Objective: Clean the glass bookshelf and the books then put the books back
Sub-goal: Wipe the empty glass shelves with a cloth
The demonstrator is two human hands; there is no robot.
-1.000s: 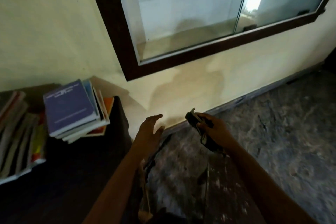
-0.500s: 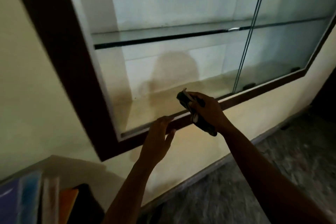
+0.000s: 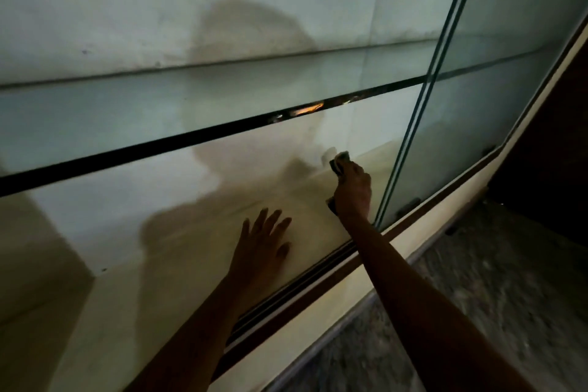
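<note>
Glass, greenish and hazy: glass bookshelf (image 3: pixel 127 9), a recessed unit filling the view ahead of and above both hands.

Parts:
- Glass shelf (image 3: pixel 191 111): one horizontal pane well above the hands. Its front edge is a dark band slanting across the view, with a small orange glint above the right hand.
- Back panel: pale and smudged, with a person's broad shadow across it.
- Bottom board (image 3: pixel 159 296): cream, dull, under both hands.
- Sliding glass pane (image 3: pixel 509 73): its double edge stands just right of the right hand.
- Track (image 3: pixel 286 294): dark grooves along the front lip, crossed by both forearms.
- Frame (image 3: pixel 541 153): dark brown, right of the hands and below the track.

Left hand (image 3: pixel 261 245): inside the lower compartment, fingers straight and spread wide, holding nothing. It lies over the bottom board; whether the palm touches cannot be told.

Right hand (image 3: pixel 353 191): farther in than the left hand and to its right, fingers curled round a dark cloth (image 3: pixel 339 162). The cloth shows beyond the knuckles and again at the heel of the hand, near the rear of the bottom board; contact cannot be told.

Outside the unit: a mottled grey stone floor (image 3: pixel 477 312) beneath the right forearm.
</note>
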